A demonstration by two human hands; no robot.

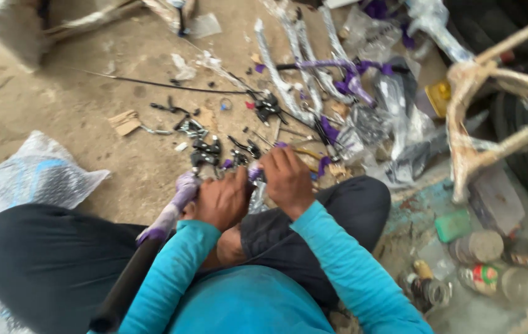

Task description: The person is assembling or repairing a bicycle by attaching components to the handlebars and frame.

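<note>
Two hands on purple-wrapped handlebar (174, 207): left hand (220, 201) fingers clenched round it, right hand (287, 179) fingers grasping its wrapping.

The left hand (222, 201) and right hand (289, 179) sit side by side at centre, above the knees. A handlebar (152, 247) runs from the left hand toward the near left. Brake levers (205, 151) lie on the ground just beyond the hands. Wrapped frame tubes (304, 68) lie farther off, right of centre. A bubble-wrap sheet (32, 176) lies at left. Cans (480, 263) stand at near right, with a bicycle frame (493, 93) beyond them.
</note>
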